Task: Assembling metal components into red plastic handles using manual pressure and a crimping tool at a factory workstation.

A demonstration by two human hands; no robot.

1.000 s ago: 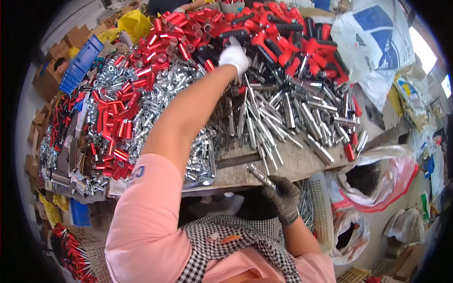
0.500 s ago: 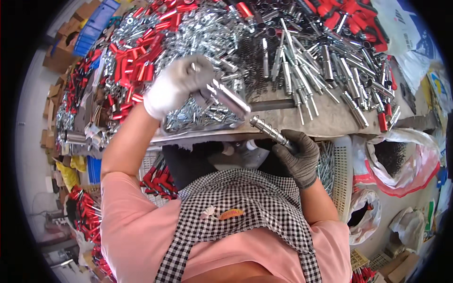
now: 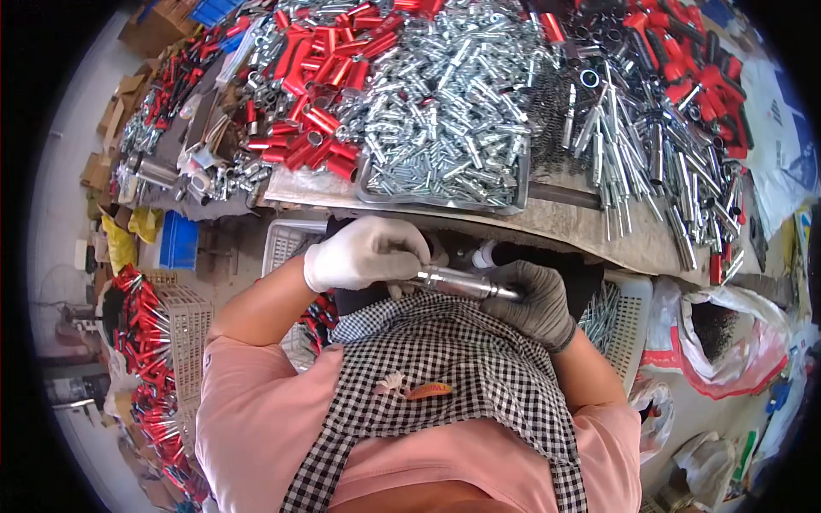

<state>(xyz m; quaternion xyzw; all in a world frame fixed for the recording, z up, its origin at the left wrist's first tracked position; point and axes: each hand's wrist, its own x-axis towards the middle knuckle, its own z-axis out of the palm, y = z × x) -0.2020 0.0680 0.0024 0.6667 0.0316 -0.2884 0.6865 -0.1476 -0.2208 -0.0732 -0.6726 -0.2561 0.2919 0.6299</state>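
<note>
A shiny metal tube [image 3: 459, 282] lies almost level in front of my apron, with both hands closed on it. My left hand [image 3: 369, 254], in a white glove, grips its left end. At the opposite end is my right hand [image 3: 537, 306], in a dark grey glove, its fingers curled round the tube and a narrower metal piece that shows there. The spring-wound rod is out of sight; the tube and my fingers may cover it. Beyond the hands, a metal tray [image 3: 445, 207] heaped with small silver parts [image 3: 449, 120] rests on the bench.
Red sleeves [image 3: 321, 120] lie left of the tray. Dark springs [image 3: 552, 107], long metal rods [image 3: 611, 158] and red-and-black handles [image 3: 684, 51] spread to the right. White crates [image 3: 631, 329] stand below the bench edge, near an open sack [image 3: 735, 342] and a crate beside red parts [image 3: 184, 329].
My left hand has come down from over the bench with the tube. Tube and spring-wound rod, apart before, now line up as one piece between my hands, and the spring no longer shows.
</note>
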